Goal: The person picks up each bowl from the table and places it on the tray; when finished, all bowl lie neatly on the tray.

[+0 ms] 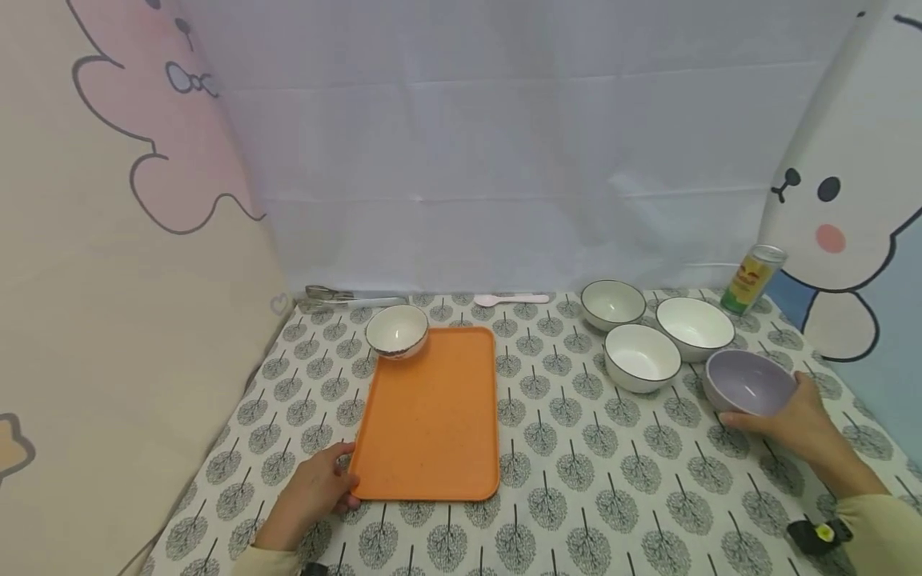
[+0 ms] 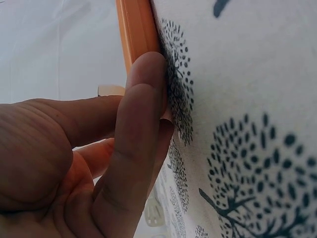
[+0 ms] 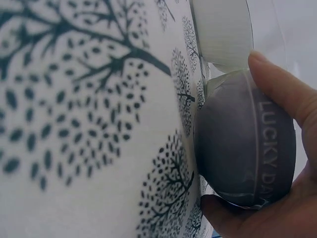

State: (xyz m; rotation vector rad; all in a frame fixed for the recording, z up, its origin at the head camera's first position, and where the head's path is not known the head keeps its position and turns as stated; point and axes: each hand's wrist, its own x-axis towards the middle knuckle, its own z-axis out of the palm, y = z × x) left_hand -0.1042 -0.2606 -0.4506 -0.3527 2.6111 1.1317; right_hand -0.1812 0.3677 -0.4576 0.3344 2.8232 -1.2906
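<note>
My left hand (image 1: 315, 484) grips the near left corner of an orange tray (image 1: 432, 416). In the left wrist view, its fingers and thumb close on the tray's edge (image 2: 138, 29), low by the cloth. Over on the right, my right hand (image 1: 803, 420) holds a purple bowl (image 1: 749, 386), the thumb on one side and the fingers on the other. Pale lettering runs along the outside of that bowl (image 3: 233, 139) in the right wrist view. The bowl is upright, close over the tree-patterned cloth.
A white bowl (image 1: 398, 331) overlaps the tray's far left corner. Beside the purple bowl stand three more white bowls, the nearest (image 1: 643, 358) to its left. A drink can (image 1: 752, 278) is at the back right. Along the back lie a pink spoon (image 1: 511, 299) and metal utensils (image 1: 353, 302).
</note>
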